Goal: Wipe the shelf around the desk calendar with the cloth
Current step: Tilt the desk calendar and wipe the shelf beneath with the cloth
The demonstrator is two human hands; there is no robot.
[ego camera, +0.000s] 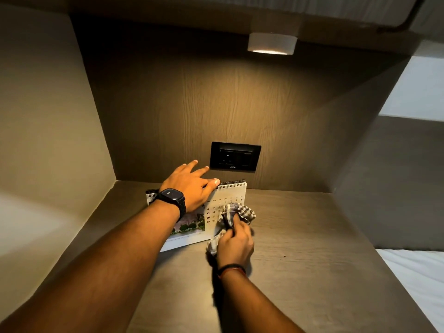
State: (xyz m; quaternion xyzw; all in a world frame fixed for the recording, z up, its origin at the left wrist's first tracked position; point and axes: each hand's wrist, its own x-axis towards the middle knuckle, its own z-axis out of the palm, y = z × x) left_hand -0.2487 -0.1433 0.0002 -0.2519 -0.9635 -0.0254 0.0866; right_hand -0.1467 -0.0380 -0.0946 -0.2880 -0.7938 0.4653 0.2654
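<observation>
A person steadies a desk calendar (225, 200) w/ the left hand (192, 188), thumb hooked at its spiral top, other fingers (200, 169) spread loose toward the back wall, while the right hand (236, 245) works a checked cloth (236, 213) bunched tight in clenched fingers (240, 224). The calendar stands upright on the shelf (300, 248), just ahead of the right fingers; the cloth's upper fold touches its date page. A black socket plate (235, 156) sits on the wall beyond the left fingertips; a small lamp (271, 43) glows overhead. Best approach, prob.: flatten the cloth, press down, sweep along the calendar's foot w/o dragging the page. Open shelf lies right of the cloth hand; left of the steadying hand, the side wall closes in; front edge is out of view.
</observation>
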